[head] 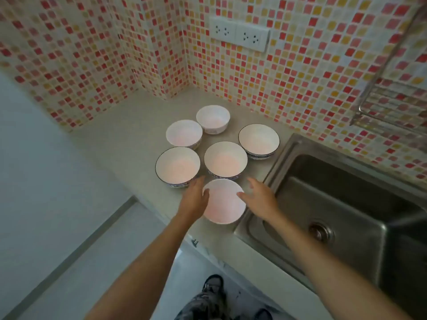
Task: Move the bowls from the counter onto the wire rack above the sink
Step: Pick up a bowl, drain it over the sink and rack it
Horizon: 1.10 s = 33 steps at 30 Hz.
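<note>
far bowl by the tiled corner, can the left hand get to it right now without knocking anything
Probably not cleanly. The left hand is at the nearest bowl, and the far bowl sits behind other bowls, so it would have to reach over them.

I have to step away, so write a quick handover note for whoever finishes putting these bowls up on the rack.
Left hand and right hand: open, on either side of the nearest bowl, thumbs at its rim, not yet lifted.
Bowls: all six on the counter left of the sink; the other five sit behind the nearest one.
Wire rack: on the wall at upper right, no bowl visible on it.
Done: nothing yet. Left: move all six.
</note>
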{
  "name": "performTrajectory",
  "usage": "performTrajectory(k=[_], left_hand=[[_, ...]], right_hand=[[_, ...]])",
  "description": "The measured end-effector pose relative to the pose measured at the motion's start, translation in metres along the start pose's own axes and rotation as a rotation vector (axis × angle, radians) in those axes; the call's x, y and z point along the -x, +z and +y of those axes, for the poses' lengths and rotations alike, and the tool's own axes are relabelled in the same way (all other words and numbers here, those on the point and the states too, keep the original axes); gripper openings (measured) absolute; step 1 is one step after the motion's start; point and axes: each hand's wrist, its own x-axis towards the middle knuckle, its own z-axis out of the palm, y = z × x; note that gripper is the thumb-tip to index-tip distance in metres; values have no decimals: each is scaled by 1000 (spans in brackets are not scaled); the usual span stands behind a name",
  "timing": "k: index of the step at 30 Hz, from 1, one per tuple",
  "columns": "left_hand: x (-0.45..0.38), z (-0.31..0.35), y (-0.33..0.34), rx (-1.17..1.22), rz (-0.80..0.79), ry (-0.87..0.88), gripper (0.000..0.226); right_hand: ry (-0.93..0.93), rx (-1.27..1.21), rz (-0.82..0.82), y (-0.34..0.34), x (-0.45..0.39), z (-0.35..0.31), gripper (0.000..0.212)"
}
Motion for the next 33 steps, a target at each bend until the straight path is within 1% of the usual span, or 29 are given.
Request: performTrajectory(k=[2, 4, 5, 7, 10, 15, 19, 27, 30, 33], left_hand=[[3, -6, 6, 49, 2, -78, 46], [9, -11, 16, 89, -27, -156, 41], [10, -14, 20, 126, -34, -183, 39], [11, -14, 25, 213, -22, -215, 34], [12, -9, 27, 288, -27, -232, 31], [14, 5, 26, 346, -83, -141, 36], [9, 21, 34, 343, -139, -40, 40], [2, 72, 77, 299, -249, 75, 37], [5, 94, 97, 281, -299, 84, 36], [16, 120, 112, 280, -364, 82, 37]], right_hand=[[97, -72, -34, 15, -2, 1, 62], [180, -144, -72, 31, 2, 5, 47], [233, -226, -77, 38, 3, 5, 42], [331, -438, -66, 44, 5, 3, 42], [396, -601, -61, 45, 6, 7, 43], [455, -754, -25, 33, 15, 18, 49], [512, -820, 49, 22, 28, 35, 50], [639, -994, 266, -8, 64, 76, 32], [699, -1094, 296, -25, 82, 96, 28], [731, -1206, 289, -42, 100, 116, 28]])
